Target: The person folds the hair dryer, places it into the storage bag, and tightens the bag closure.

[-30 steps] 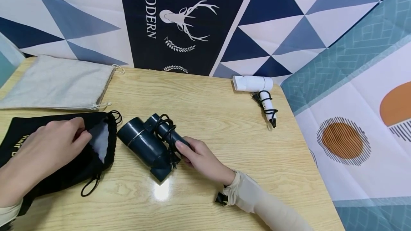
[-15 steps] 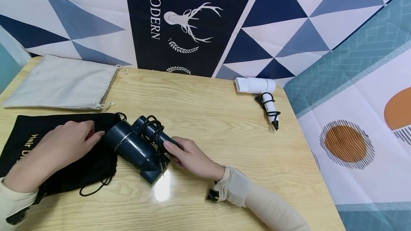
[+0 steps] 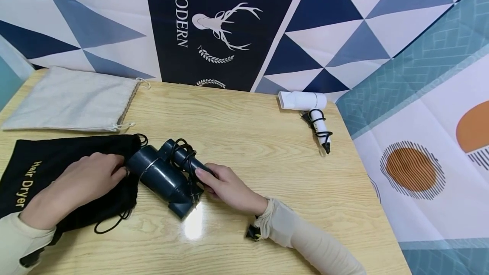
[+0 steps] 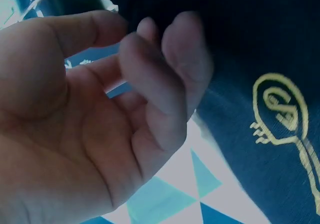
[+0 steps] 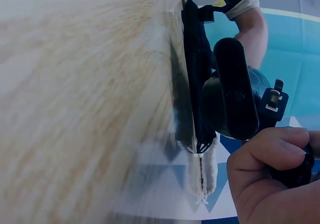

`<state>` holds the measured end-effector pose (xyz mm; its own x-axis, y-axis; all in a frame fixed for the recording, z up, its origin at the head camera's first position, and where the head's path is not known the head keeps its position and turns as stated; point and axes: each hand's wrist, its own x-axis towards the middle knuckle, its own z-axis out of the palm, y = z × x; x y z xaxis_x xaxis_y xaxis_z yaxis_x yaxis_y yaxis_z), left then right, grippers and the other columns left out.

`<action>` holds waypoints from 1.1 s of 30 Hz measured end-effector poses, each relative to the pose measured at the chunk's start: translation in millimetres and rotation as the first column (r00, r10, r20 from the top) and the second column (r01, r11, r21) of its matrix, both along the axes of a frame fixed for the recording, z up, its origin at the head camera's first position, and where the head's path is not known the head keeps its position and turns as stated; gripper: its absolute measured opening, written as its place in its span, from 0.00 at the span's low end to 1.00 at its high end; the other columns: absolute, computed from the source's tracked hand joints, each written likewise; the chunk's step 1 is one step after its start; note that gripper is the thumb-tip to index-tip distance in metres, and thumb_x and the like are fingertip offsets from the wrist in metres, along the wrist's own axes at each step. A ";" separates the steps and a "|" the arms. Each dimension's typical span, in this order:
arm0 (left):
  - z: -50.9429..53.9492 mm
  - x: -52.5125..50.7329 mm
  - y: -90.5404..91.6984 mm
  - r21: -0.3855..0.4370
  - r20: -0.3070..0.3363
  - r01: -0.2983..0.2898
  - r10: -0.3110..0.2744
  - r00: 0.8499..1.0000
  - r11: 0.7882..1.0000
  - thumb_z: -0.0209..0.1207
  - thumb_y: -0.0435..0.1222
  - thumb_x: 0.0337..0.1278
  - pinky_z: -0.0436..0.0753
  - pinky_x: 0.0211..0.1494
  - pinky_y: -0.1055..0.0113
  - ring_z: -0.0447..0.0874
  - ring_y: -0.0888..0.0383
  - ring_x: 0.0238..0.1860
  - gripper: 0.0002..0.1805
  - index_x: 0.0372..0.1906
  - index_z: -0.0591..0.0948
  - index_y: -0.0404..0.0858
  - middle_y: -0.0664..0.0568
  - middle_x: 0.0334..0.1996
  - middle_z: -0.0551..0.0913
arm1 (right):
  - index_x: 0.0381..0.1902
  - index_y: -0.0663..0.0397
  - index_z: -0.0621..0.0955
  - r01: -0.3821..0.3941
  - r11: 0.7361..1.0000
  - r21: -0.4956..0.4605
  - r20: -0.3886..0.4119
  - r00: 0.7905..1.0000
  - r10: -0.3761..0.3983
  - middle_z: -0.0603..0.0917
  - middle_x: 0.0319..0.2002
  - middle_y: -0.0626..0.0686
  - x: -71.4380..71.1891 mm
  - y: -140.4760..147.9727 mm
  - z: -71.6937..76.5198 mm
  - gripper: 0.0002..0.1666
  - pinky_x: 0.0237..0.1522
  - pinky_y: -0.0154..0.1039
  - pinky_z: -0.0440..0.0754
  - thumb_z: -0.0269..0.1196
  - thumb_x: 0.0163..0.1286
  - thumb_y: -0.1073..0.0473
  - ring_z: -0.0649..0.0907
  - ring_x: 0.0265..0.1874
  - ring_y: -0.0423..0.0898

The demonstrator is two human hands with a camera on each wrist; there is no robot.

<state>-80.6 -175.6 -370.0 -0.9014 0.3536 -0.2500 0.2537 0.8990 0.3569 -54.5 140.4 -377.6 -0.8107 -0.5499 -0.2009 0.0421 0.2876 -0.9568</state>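
Observation:
A dark blue hair dryer (image 3: 162, 177) is gripped by its handle in my right hand (image 3: 233, 188); its black cord is wound round the handle. The wide end of its barrel meets the mouth of a black drawstring bag (image 3: 28, 181) lettered "Hair Dryer". My left hand (image 3: 82, 181) lies over the bag and pinches the cloth at its mouth. Curled fingers and the thumb (image 4: 112, 28) meet at dark cloth in the left wrist view. How far the barrel's end is inside the bag is partly hidden. In the right wrist view, the dryer (image 5: 235, 89) points away toward the bag.
A pale grey drawstring bag (image 3: 72, 99) lies flat behind the black one. At the back right of the wooden table (image 3: 290, 181) rests a white hair dryer (image 3: 303, 101) with its cord wound round the handle. Patterned cloth (image 3: 229, 20) hangs behind the table.
The right hand has brought the dark blue hair dryer leftward, up to the black bag's mouth. The left hand has shifted right along the bag, and the mouth's pale opening is now covered.

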 end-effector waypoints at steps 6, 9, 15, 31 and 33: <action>15.7 0.5 -9.7 -0.022 -0.042 -0.052 0.051 0.998 0.998 0.53 0.40 0.70 0.60 0.22 0.63 0.64 0.56 0.19 0.16 0.22 0.71 0.44 0.52 0.18 0.65 | 0.31 0.61 0.73 -0.019 1.000 0.025 -0.014 1.000 0.019 0.66 0.19 0.47 1.6 -2.5 -1.1 0.26 0.19 0.31 0.64 0.48 0.80 0.44 0.64 0.14 0.40; 22.4 2.0 -13.0 -0.042 -0.057 -0.075 0.073 0.996 0.996 0.51 0.40 0.70 0.59 0.22 0.63 0.63 0.56 0.18 0.17 0.22 0.69 0.43 0.52 0.18 0.64 | 0.31 0.60 0.73 -0.019 1.000 0.021 -0.010 1.000 0.019 0.66 0.19 0.47 1.8 -3.6 -1.0 0.26 0.19 0.31 0.63 0.49 0.80 0.43 0.64 0.14 0.40; 30.5 6.3 -16.4 -0.068 -0.068 -0.111 0.107 0.992 0.991 0.50 0.40 0.71 0.58 0.23 0.63 0.62 0.55 0.18 0.17 0.22 0.68 0.42 0.51 0.17 0.63 | 0.31 0.58 0.73 -0.035 0.999 0.025 -0.006 0.999 0.035 0.67 0.19 0.46 1.4 -6.6 -3.6 0.26 0.19 0.31 0.64 0.49 0.80 0.42 0.65 0.14 0.39; 40.4 12.1 -17.6 -0.099 -0.080 -0.122 0.115 0.990 0.988 0.52 0.38 0.70 0.59 0.23 0.63 0.63 0.55 0.19 0.16 0.22 0.69 0.42 0.51 0.17 0.64 | 0.33 0.58 0.73 -0.096 0.995 0.031 0.007 0.995 0.096 0.66 0.20 0.45 1.6 -15.7 -5.6 0.25 0.20 0.30 0.65 0.47 0.81 0.43 0.65 0.14 0.38; 40.4 12.8 -16.4 -0.101 -0.083 -0.128 0.120 0.989 0.987 0.52 0.38 0.70 0.59 0.22 0.63 0.63 0.55 0.18 0.17 0.22 0.69 0.42 0.51 0.17 0.64 | 0.33 0.58 0.73 -0.103 0.994 0.026 0.009 0.995 0.103 0.66 0.20 0.46 0.5 -18.0 -4.7 0.25 0.20 0.31 0.66 0.47 0.81 0.42 0.65 0.14 0.39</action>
<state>-67.8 -192.0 -329.6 -0.9544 0.2130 -0.2092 0.1606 0.9570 0.2417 -54.0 122.5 -382.3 -0.7481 -0.6252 -0.2225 0.0184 0.3156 -0.9487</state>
